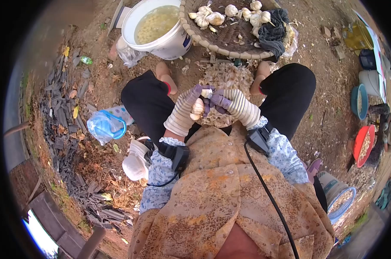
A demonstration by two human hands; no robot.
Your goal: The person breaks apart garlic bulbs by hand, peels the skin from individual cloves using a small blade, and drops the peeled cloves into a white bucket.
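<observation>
My left hand [190,100], in a striped glove with purple fingers, is closed around a garlic bulb [197,108]. A pale garlic clove [207,93] shows between the fingertips of both hands. My right hand [223,101], gloved the same way, has its fingers bent and pinched at that clove; part of its grip is hidden. Below them, a heap of garlic skins [227,77] lies on the ground between my feet. Just beyond stands a woven basket [199,39] with several garlic bulbs [215,18] and a dark cloth [274,32].
A white bucket [171,45] of peeled cloves in water stands left of the basket. A blue plastic container [117,129] and a white jug [136,164] are at my left. Along the right are a teal basin [354,101], a red basin [359,151] and a blue-rimmed basket [353,203].
</observation>
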